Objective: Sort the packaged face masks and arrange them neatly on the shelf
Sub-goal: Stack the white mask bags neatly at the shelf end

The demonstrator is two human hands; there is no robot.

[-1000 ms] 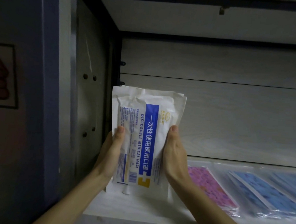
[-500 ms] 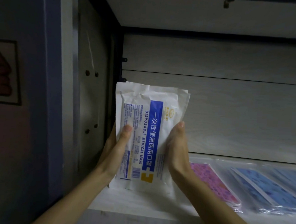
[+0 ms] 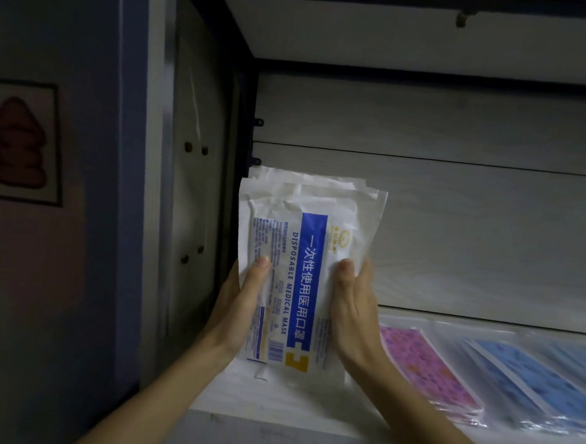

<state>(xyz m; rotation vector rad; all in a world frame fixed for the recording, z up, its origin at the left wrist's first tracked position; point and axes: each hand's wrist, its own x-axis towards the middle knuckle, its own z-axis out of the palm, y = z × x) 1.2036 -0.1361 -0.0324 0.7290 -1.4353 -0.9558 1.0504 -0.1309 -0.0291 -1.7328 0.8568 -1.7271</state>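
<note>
With the left hand (image 3: 241, 308) and right hand (image 3: 354, 315) clamping the upright white mask packs (image 3: 307, 270) at the shelf's (image 3: 272, 426) 9 o'clock end, square all edges before lowering, clear of the pink pack (image 3: 426, 367).

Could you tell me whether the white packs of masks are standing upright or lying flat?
Upright: the white packs with a blue stripe stand on end, bottom edges at the pale shelf board, left hand and right hand gripping their sides.
</note>
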